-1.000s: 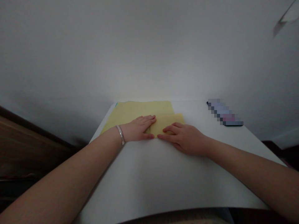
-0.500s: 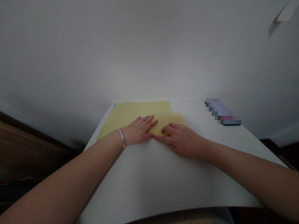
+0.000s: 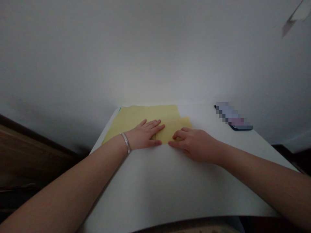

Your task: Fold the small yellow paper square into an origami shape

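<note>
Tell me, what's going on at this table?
A person has both hands on yellow paper lying on a white table. The left hand, wearing a silver bangle, presses flat beside a folded section, while the right hand rests its fingers on that fold. A pixelated, phone-like object lies further along the table.

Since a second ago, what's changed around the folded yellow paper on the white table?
The right hand slid rightward, away from the left hand, baring more of the folded yellow paper; its fingertips still rest on the paper's upper flap, nothing gripped. The left hand stayed flat on the paper, which hasn't visibly shifted on the white table.
</note>
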`<action>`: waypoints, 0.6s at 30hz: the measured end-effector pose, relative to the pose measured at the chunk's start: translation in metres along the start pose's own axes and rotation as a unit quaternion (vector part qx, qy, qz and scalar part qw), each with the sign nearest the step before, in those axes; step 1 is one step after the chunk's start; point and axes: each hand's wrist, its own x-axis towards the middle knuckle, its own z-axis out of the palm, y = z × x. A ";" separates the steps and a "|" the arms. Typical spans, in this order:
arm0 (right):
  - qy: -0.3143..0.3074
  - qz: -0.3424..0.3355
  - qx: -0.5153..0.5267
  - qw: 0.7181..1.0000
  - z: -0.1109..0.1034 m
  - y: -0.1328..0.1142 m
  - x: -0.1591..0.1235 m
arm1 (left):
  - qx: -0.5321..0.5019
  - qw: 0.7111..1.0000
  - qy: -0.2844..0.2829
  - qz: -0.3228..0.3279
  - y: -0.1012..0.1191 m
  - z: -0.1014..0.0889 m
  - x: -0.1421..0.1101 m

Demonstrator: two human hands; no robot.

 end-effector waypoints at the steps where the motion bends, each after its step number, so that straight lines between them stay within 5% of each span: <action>1: -0.005 0.005 0.000 1.000 -0.001 0.001 -0.001 | 0.002 1.000 0.000 0.001 0.000 0.000 0.000; 18: -0.073 0.104 0.018 0.992 -0.009 0.031 -0.033 | -0.002 1.000 0.010 0.029 -0.004 0.004 -0.003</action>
